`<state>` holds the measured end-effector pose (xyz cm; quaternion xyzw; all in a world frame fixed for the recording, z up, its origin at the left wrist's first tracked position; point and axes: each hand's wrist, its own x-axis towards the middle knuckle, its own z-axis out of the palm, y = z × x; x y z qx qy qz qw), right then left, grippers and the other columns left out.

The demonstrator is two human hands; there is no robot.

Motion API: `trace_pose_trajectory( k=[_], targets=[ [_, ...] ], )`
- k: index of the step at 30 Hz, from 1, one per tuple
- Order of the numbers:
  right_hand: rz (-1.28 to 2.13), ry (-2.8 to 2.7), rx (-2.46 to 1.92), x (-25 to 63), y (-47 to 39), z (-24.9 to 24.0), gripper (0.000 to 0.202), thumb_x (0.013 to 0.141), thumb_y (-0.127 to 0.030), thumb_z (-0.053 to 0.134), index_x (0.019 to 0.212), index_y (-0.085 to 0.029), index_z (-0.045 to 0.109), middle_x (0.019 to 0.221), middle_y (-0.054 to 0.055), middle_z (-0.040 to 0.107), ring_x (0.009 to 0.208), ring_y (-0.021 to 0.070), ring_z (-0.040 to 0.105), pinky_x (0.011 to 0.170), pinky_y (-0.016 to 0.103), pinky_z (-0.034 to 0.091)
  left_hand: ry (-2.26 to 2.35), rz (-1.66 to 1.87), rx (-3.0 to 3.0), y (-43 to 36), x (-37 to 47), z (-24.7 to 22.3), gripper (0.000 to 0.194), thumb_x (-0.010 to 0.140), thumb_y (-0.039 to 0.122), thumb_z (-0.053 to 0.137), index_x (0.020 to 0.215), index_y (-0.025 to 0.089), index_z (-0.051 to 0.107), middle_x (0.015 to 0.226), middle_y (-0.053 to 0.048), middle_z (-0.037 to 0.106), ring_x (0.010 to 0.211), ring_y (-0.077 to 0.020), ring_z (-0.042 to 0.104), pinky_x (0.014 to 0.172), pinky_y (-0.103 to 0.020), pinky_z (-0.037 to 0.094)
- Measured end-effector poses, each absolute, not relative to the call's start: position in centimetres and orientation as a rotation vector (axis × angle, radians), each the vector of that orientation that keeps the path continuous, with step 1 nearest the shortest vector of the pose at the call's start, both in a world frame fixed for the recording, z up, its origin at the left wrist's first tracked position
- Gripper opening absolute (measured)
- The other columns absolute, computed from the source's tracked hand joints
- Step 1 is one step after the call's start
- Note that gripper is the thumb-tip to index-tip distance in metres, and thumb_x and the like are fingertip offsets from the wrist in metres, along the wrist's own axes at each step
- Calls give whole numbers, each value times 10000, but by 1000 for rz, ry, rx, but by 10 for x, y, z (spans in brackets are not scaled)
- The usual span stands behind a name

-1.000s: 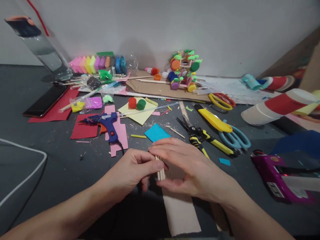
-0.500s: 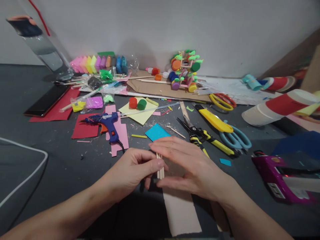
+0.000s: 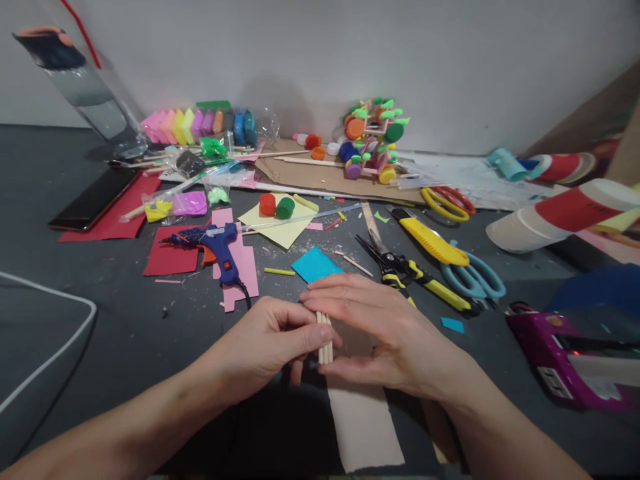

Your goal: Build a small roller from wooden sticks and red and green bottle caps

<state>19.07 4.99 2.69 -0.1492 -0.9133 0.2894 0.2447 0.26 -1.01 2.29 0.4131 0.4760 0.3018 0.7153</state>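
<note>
Several short wooden sticks [image 3: 325, 348] stand side by side in a small bundle between my hands. My left hand [image 3: 290, 337] grips them, thumb across the front and fingers behind. My right hand [image 3: 383, 327] bridges the bundle, its fingertips touching the top ends and its thumb at the bottom ends. Underneath lies a strip of light cardboard [image 3: 367, 427], partly covered by my right hand. A blue square of paper [image 3: 315, 264] lies just beyond my fingers.
Left stands a blue glue gun [image 3: 225, 250] on pink and red paper. Right are black-and-yellow pruning shears [image 3: 395, 263], a yellow utility knife [image 3: 433, 240], blue-handled scissors [image 3: 475, 280] and a purple device [image 3: 555, 360]. At the back are colourful wheeled models [image 3: 373, 140]; a water bottle [image 3: 95, 100] stands far left.
My right thumb and fingers have closed onto the ends of the sticks, which now sit more evenly in line. Both hands stay in nearly the same place.
</note>
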Motion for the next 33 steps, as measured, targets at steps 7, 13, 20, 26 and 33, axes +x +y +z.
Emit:
trace_pose_trajectory(
  k=[7, 13, 20, 26, 33],
  targets=[
    [629, -2441, -426, 188, 48, 26, 367, 758, -176, 768, 1107, -189, 654, 1067, 71, 760, 1034, 201, 699, 992, 364, 527, 1062, 690, 905, -10, 3, 20, 400, 836, 498, 648, 678, 133, 680, 473, 52, 496, 401, -50, 428, 440, -179, 273],
    [565, -2454, -421, 188, 49, 21, 368, 757, -235, 788, 1096, -153, 672, 1088, 85, 759, 1052, 207, 698, 1022, 369, 505, 998, 699, 925, -11, 2, 17, 299, 854, 384, 633, 719, 129, 714, 544, 41, 531, 414, -39, 420, 436, -177, 279],
    [496, -2471, -448, 188, 48, 20, 327, 783, -234, 754, 1088, -143, 681, 1096, 82, 763, 1053, 206, 701, 1047, 389, 488, 1007, 738, 843, -13, 7, 19, 339, 806, 449, 684, 671, 143, 631, 520, 61, 487, 410, -40, 402, 433, -175, 290],
    [596, -2514, -477, 192, 48, 24, 439, 830, -322, 785, 1207, -150, 642, 1183, 93, 733, 1127, 218, 669, 1067, 376, 468, 1034, 723, 843, -11, 8, 18, 346, 788, 464, 680, 702, 129, 675, 463, 57, 506, 384, -51, 422, 445, -190, 291],
    [699, -2510, -449, 191, 49, 27, 433, 875, -386, 753, 1236, -186, 620, 1178, 81, 742, 1133, 215, 674, 1061, 369, 484, 1045, 697, 870, -13, 6, 14, 309, 815, 422, 635, 726, 131, 688, 485, 51, 528, 380, -50, 432, 457, -202, 268]
  ],
)
